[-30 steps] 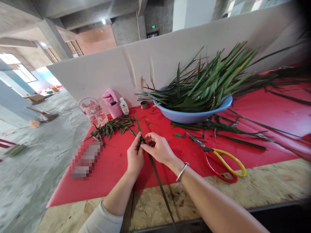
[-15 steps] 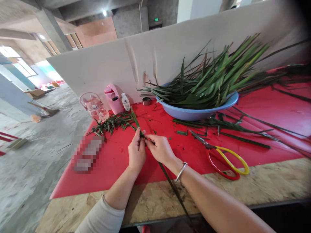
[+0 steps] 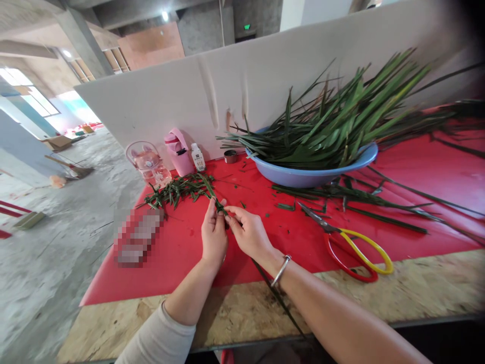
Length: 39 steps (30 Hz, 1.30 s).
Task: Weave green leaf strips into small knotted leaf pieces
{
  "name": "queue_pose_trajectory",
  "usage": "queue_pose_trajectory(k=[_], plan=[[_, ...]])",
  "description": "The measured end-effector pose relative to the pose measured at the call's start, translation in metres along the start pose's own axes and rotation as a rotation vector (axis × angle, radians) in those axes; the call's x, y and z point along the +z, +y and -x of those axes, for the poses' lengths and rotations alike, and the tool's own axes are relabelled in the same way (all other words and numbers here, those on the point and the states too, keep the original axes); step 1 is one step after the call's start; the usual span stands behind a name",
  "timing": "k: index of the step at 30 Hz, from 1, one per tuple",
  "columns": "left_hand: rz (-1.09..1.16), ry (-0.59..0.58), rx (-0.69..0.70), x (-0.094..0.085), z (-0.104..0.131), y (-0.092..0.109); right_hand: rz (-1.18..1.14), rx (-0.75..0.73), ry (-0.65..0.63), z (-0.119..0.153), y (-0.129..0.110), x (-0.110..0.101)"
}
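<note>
A green leaf strip (image 3: 206, 186) is pinched between my left hand (image 3: 214, 236) and my right hand (image 3: 250, 231), above the red sheet (image 3: 182, 253). The fingertips of both hands nearly meet at a small folded part of it. A long dark end of leaf hangs below my right hand, past the table's front edge. Just beyond my hands lies a pile of short green leaf pieces (image 3: 178, 192). Scissors (image 3: 329, 228) with one red and one yellow handle rest open to the right of my right hand.
A blue basin (image 3: 303, 177) heaped with long green leaves (image 3: 341, 126) stands at the back right. Pink cup (image 3: 180, 159), clear pink bottle (image 3: 156, 169), small white bottle (image 3: 197, 157) and round tin (image 3: 230, 156) line the white board (image 3: 151, 101). Loose leaves lie at right.
The leaf strip's upper end has tilted further left, and my fingers have shifted slightly on it. The whole view has moved a little.
</note>
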State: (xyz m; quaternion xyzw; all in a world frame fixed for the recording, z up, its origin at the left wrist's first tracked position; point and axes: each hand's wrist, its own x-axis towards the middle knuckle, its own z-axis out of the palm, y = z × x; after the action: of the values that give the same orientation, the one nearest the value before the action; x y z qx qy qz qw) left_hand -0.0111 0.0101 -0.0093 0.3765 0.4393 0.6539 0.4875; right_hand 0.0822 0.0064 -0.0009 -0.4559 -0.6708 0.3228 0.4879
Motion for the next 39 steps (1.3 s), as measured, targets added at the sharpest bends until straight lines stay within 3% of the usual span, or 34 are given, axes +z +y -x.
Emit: queue_pose_trajectory(k=[7,15,22,31,39], plan=[[0.08,0.012,-0.025,0.003,0.001,0.003,-0.078,0.006,-0.083,-0.001,-0.004,-0.003],[0.01,0.008,0.011,0.0,-0.001,0.002,-0.142,0.05,-0.028,0.0,-0.004,0.001],[-0.049,-0.028,0.065,-0.002,-0.002,0.003,-0.376,0.208,-0.112,-0.005,0.001,0.001],[0.314,0.001,-0.164,-0.005,-0.008,0.011,-0.084,0.027,-0.18,0.003,0.001,0.002],[0.281,0.132,-0.202,-0.007,-0.011,0.016,0.05,-0.037,-0.262,0.008,-0.006,0.003]])
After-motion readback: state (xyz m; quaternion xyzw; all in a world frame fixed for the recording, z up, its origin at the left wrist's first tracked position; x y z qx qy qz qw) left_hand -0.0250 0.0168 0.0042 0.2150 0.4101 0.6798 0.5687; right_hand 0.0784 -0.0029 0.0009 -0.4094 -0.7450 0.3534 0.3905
